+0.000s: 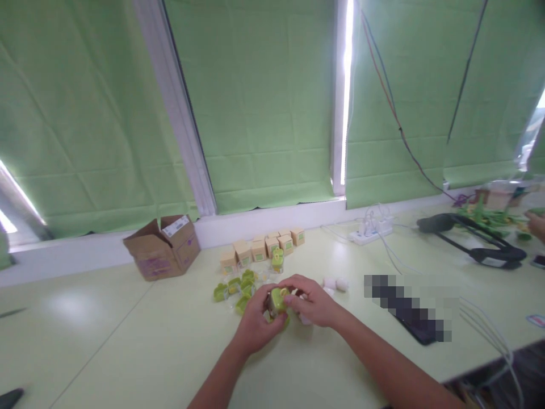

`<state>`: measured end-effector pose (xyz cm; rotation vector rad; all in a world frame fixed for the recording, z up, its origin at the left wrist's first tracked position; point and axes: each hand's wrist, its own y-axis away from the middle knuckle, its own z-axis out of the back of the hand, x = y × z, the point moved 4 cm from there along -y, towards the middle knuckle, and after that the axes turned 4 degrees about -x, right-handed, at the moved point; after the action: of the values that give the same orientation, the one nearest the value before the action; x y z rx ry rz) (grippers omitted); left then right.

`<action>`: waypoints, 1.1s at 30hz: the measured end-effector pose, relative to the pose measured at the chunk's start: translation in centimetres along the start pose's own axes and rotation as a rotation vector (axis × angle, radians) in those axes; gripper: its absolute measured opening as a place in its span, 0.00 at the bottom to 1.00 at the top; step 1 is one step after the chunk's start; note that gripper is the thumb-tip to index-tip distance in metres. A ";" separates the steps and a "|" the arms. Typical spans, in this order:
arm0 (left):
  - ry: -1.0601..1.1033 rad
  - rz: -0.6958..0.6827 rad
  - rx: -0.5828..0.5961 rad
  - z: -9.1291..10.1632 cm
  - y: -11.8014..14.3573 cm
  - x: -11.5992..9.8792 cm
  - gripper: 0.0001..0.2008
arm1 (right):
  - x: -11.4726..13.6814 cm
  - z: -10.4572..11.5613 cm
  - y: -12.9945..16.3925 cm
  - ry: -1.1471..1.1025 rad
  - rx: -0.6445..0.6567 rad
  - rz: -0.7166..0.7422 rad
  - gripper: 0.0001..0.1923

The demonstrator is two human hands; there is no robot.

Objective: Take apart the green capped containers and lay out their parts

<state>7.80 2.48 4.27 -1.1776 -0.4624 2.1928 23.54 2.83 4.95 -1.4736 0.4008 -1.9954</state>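
Observation:
A small green-topped box (279,299) with a yellow loop on its top sits between my hands, above the table. My left hand (258,324) is closed around its left side. With the thumb and fingers at the box's right edge and loop, my right hand (310,301) is closed on it too. Behind the hands stands a similar green-topped box (277,259). Several green pieces (234,286) lie loose to the left, some beside clear plastic. Partly under my right hand is a pale object I cannot make out.
Several small tan cartons (259,249) stand in a row at the back. An open cardboard box (164,250) is to their left. White rolls (336,283), a dark phone-like slab (419,329), a power strip (371,234) and a black headset-like frame (481,241) are rightward. Another person's hand (536,222) shows far right.

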 end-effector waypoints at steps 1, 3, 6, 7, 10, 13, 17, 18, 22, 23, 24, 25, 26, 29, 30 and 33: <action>-0.006 0.007 -0.006 0.0 0.0 0.1 0.23 | 0.0 -0.1 0.0 0.018 -0.026 0.034 0.15; -0.019 0.016 -0.012 0.0 -0.1 0.2 0.23 | 0.1 -0.4 0.0 0.043 -0.059 0.098 0.15; -0.029 0.021 0.001 -0.1 -0.1 0.2 0.22 | 0.2 -0.4 0.0 0.059 -0.081 0.142 0.13; -0.033 0.022 0.002 0.0 -0.2 0.1 0.22 | 0.3 -0.4 0.0 0.063 -0.083 0.148 0.13; -0.041 0.014 -0.006 0.0 -0.2 0.1 0.22 | 0.3 -0.3 0.0 0.079 -0.086 0.163 0.12; -0.042 0.018 -0.005 0.0 -0.2 0.1 0.22 | 0.4 -0.3 0.0 0.115 -0.094 0.184 0.12; -0.058 0.031 0.005 0.0 -0.2 0.1 0.22 | 0.8 -0.3 0.0 0.158 -0.107 0.220 0.12; -0.061 0.032 0.009 0.0 -0.2 0.0 0.22 | 0.9 -0.3 0.1 0.162 -0.106 0.227 0.12; -0.062 0.037 0.030 0.0 -0.2 0.1 0.21 | 1.1 0.0 0.0 0.188 -0.082 0.232 0.12; -0.064 0.038 0.030 0.0 -0.2 0.1 0.21 | 1.1 0.0 0.0 0.194 -0.077 0.229 0.12; -0.070 0.037 0.030 0.0 -0.2 0.2 0.20 | 1.1 0.0 0.0 0.199 -0.072 0.226 0.12; -0.076 0.037 0.028 0.0 -0.2 0.2 0.20 | 1.1 0.0 0.0 0.203 -0.070 0.225 0.12; -0.083 0.037 0.027 0.0 -0.2 0.2 0.20 | 1.1 0.0 0.0 0.206 -0.068 0.226 0.12; -0.104 0.031 0.024 0.1 -0.2 0.1 0.20 | 1.1 0.0 0.0 0.209 -0.076 0.235 0.12; -0.113 0.026 0.022 0.1 -0.2 0.0 0.20 | 1.1 0.0 0.0 0.208 -0.081 0.238 0.12; -0.127 0.017 0.023 0.2 -0.2 -0.2 0.20 | 1.1 0.0 0.0 0.208 -0.085 0.234 0.12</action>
<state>7.78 2.54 4.64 -1.0380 -0.4800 2.2909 23.36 2.15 5.81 -1.2095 0.7206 -1.9664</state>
